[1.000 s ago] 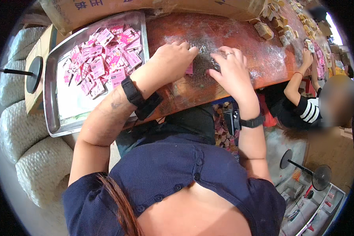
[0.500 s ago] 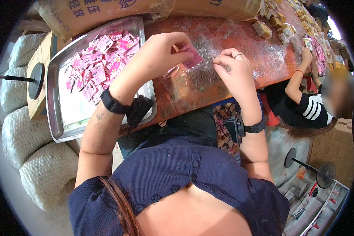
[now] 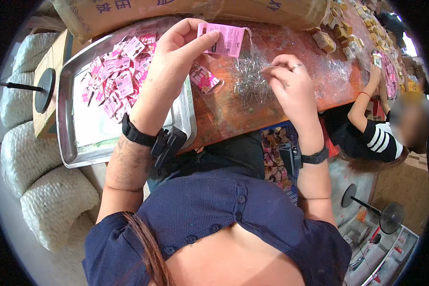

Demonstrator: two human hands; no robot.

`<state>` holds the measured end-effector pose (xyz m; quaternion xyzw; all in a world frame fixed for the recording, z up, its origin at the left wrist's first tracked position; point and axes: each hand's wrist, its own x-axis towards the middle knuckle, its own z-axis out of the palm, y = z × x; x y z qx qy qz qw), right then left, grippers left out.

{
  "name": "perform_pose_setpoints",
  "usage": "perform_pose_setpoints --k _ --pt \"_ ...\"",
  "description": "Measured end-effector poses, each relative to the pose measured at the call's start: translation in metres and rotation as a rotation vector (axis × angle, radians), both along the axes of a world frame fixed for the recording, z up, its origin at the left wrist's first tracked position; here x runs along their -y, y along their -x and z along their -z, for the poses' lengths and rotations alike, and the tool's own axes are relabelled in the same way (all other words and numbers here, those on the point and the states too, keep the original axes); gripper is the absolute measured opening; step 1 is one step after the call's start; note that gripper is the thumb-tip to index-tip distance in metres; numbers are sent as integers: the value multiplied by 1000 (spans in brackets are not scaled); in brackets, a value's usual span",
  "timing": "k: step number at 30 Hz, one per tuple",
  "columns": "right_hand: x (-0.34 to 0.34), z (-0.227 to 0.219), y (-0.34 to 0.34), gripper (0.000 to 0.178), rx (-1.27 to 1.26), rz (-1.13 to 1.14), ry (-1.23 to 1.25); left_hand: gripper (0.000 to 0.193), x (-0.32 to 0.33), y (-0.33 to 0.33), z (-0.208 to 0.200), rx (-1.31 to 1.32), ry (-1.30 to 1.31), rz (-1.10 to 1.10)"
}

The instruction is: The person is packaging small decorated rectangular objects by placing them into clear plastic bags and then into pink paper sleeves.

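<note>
My left hand (image 3: 178,45) pinches a pink printed card (image 3: 231,40) with a hanging slot, thumb on its face, above the table. My right hand (image 3: 293,88) is closed in a pinch right of the card; anything between the fingertips is too small to make out. Below and between the hands lies a loose heap of thin silvery metal pieces (image 3: 252,81), perhaps pins. Another pink card (image 3: 205,79) rests on the table by my left wrist. To the left, a metal tray (image 3: 66,136) holds a pile of similar pink cards (image 3: 117,78).
A large cardboard box (image 3: 186,14) runs along the table's far side. Small wooden-looking blocks (image 3: 324,42) lie at the far right. On the right a co-worker (image 3: 379,128) in a striped-sleeve black top handles things. White woven sacks (image 3: 57,202) stand on the left.
My left hand has lifted the card up and away and turned its printed face into view. My right hand has shifted slightly right, still pinched. The card on the table shows more fully.
</note>
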<state>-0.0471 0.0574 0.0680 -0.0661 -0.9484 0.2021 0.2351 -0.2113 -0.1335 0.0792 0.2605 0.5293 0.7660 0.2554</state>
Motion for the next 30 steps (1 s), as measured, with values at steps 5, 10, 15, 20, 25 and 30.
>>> perform_pose_setpoints --k 5,10,15,20,25,30 --pt "-4 -2 5 10 -44 -25 801 14 1 0 1 -4 23 39" --pt "0 -17 6 17 -104 -130 1419 14 1 -2 1 44 4 94" --pt "1 -18 7 13 -126 -118 1399 14 1 -2 3 40 -32 115" --pt "-6 -18 5 9 -106 -144 1450 13 -1 -4 1 32 -68 74" --pt "8 -25 4 7 -282 -224 1333 12 0 -3 1 41 -64 107" --pt "18 -26 7 11 -364 -61 277 11 1 -3 1 24 -37 105"
